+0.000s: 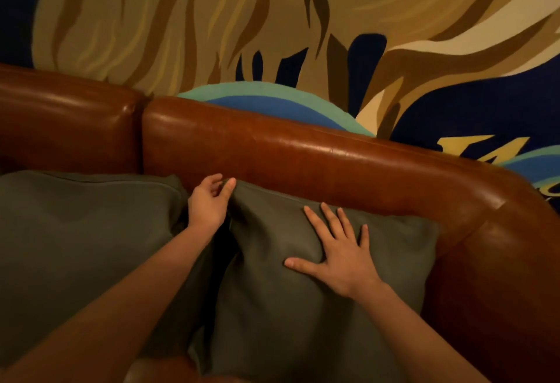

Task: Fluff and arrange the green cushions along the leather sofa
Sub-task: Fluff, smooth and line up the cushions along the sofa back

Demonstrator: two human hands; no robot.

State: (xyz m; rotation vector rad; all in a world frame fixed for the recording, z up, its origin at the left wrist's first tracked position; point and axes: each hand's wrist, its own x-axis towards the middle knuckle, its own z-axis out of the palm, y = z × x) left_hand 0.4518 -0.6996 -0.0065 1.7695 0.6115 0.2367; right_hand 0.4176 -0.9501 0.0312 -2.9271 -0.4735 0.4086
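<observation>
1. Our left fingers (228, 186) pinch the top corner of the right cushion (318, 307), thumb and fingertips curled onto the fabric just below the sofa (272, 152) backrest.
2. Our right hand (339, 258) lies flat on the front of that same cushion, fingers straight and spread apart, the thumb out to the side, pressing a shallow dent into the cloth.
3. Our left hand (209, 203) sits in the gap between the two cushions, its forearm crossing the edge of the left cushion (85, 246).
4. The right cushion leans upright against the sofa backrest, near the sofa's right armrest.
5. The left cushion also leans on the sofa backrest, touching the right one along its side, under the seam where two back sections of the sofa meet.
6. Behind the sofa we see a painted wall (272, 18) in tan, brown, dark blue and teal.
</observation>
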